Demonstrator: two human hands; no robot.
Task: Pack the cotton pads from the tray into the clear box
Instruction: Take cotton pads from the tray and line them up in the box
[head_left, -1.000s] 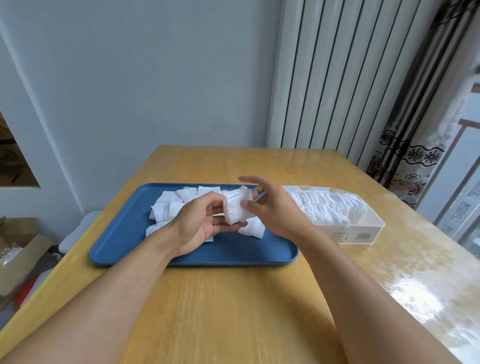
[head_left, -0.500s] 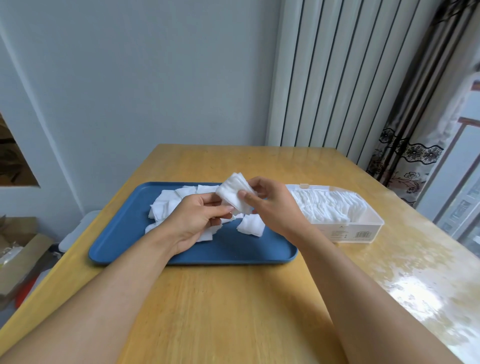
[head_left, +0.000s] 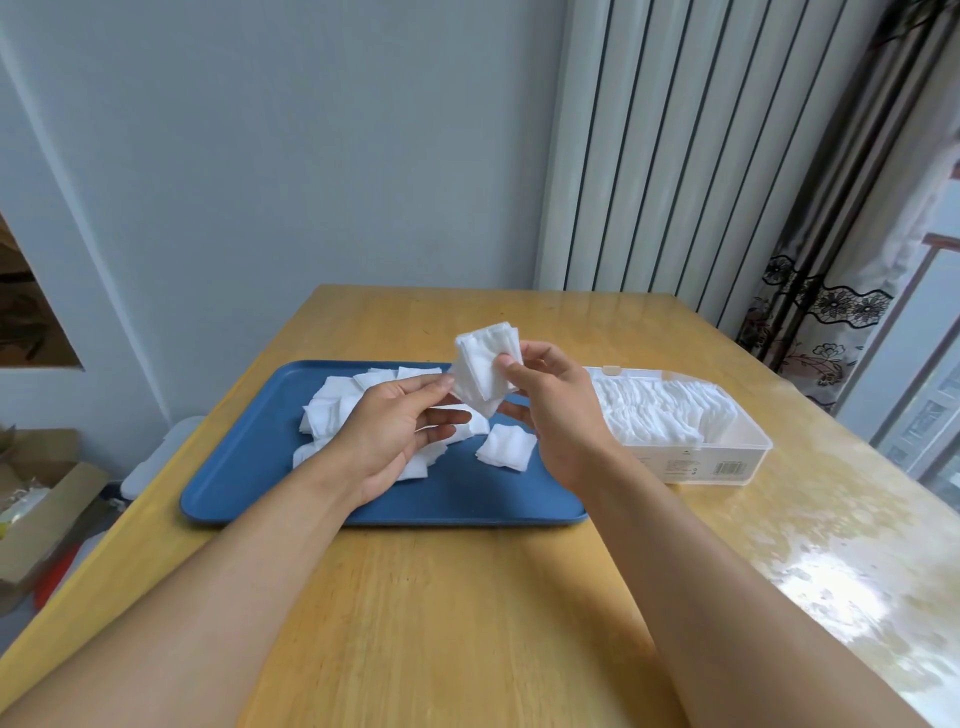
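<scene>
- Cotton pads, a small white square stack (head_left: 485, 371), are pinched between thumb and fingers of the right hand (head_left: 553, 410) and held tilted above the flat blue plastic tray (head_left: 249, 462).
- The lower left edge of that stack is touched by the fingertips of the left hand (head_left: 395, 434), whose fingers are extended rather than curled.
- Loose white cotton pads (head_left: 332, 410) are heaped on the tray, with one small pile (head_left: 506, 448) set apart.
- The clear rectangular plastic box (head_left: 727, 462), just right of the tray on the wooden table (head_left: 467, 597), is largely filled with upright pads (head_left: 660, 415).
</scene>
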